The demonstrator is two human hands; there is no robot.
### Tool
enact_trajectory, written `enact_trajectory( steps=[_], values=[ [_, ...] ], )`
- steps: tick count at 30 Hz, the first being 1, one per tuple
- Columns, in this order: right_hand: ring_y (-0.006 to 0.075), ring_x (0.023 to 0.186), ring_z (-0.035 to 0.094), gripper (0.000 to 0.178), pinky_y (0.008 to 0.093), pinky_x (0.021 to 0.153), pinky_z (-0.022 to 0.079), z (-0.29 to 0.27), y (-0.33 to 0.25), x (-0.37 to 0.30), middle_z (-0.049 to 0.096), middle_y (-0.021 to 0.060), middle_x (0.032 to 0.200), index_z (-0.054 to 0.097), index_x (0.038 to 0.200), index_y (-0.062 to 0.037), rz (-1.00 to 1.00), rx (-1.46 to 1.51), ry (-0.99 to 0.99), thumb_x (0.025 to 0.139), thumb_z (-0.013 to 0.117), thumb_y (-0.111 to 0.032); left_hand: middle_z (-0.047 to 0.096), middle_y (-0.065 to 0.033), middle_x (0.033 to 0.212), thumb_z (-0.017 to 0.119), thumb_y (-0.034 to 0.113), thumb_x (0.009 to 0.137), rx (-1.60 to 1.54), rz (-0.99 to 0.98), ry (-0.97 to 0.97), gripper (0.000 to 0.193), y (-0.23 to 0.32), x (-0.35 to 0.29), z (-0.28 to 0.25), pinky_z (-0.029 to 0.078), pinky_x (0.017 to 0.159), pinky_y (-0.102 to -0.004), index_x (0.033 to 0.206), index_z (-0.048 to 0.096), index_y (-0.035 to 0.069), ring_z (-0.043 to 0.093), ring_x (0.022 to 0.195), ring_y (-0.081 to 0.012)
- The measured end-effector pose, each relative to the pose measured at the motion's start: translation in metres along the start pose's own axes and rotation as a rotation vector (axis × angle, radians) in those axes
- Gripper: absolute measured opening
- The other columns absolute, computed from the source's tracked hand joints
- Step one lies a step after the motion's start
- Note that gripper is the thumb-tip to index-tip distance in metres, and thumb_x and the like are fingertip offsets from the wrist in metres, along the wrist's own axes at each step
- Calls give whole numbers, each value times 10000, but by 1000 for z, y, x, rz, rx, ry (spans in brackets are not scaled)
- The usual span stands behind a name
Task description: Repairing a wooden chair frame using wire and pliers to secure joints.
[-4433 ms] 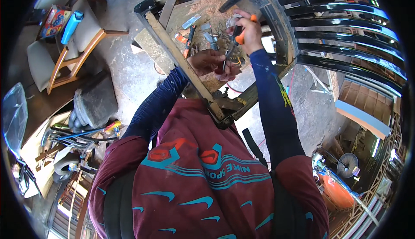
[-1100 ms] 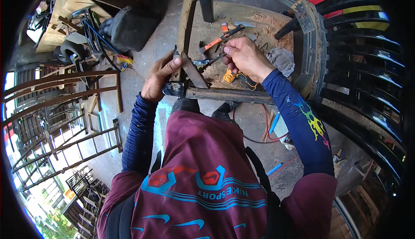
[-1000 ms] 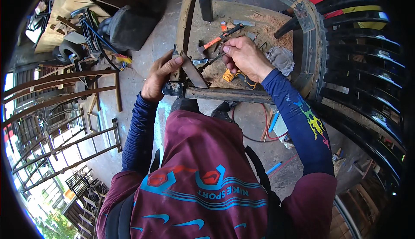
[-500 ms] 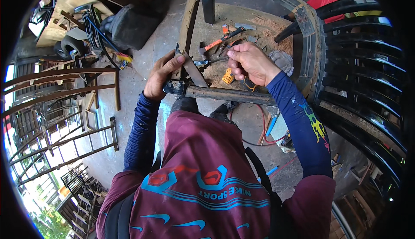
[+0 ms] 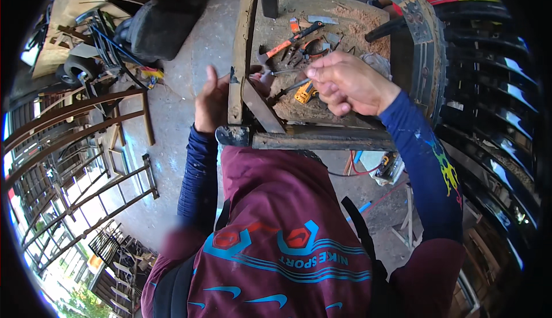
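A chair-like wooden frame with worn black paint stands before me; its corner joins a front rail (image 5: pixel 328 138) and a side rail (image 5: pixel 244 36). A diagonal wooden brace (image 5: pixel 261 108) spans that corner. My left hand (image 5: pixel 211 104) is at the side rail's outer side, thumb raised and apart; its fingers pass beneath the rail, and fingertips show on the inner side by the brace. Over the frame's opening, my right hand (image 5: pixel 353 82) is closed in a pinch at the end of a thin dark rod (image 5: pixel 296 87), which slants toward the brace.
Below the frame, a dusty board holds an orange-handled hammer (image 5: pixel 292 43), a yellow-and-black tool (image 5: pixel 306 92) and sawdust (image 5: pixel 368 22). Black curved slats (image 5: pixel 483 88) rise at right. Wooden frames (image 5: pixel 86 117) stack at left. A red hose (image 5: pixel 356 165) crosses the floor.
My left thumb has lifted off the brace, and its fingers now show inside the rail. My right hand has shifted right. The frame's corner appears lower in the view.
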State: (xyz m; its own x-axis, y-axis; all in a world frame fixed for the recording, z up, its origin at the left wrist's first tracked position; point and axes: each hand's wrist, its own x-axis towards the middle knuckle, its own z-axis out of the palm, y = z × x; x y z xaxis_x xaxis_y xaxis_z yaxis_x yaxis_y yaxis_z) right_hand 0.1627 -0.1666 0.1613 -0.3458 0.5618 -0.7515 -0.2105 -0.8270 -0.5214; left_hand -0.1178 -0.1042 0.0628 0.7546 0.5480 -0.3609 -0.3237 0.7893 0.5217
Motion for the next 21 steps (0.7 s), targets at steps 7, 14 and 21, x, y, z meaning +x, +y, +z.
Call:
enact_trajectory(
  steps=[7,14,21],
  values=[
    [48,429,242,280,243,392,229,-29,-10,35,276,-81,523,596,910,-12,219,-150,-216,996,594,-279,700,-225,1055,360,452,1004,393,-152,-415,677,-7,70,-21,475,984,-367,1256,538,-150,642,1042,-289],
    [50,445,204,282,245,408,192,-31,-33,58,223,-80,536,564,928,3,626,-7,-438,1007,566,-267,707,-176,976,624,316,963,340,-279,-792,404,-5,94,-34,472,887,-426,846,674,-67,639,969,-299],
    [157,492,434,255,298,488,382,-23,-46,59,477,-1,601,641,985,-1,312,-679,-463,1003,556,-240,701,-197,977,560,229,993,518,-58,-822,352,-6,81,-16,456,919,-414,973,709,-89,630,982,-296]
  ],
)
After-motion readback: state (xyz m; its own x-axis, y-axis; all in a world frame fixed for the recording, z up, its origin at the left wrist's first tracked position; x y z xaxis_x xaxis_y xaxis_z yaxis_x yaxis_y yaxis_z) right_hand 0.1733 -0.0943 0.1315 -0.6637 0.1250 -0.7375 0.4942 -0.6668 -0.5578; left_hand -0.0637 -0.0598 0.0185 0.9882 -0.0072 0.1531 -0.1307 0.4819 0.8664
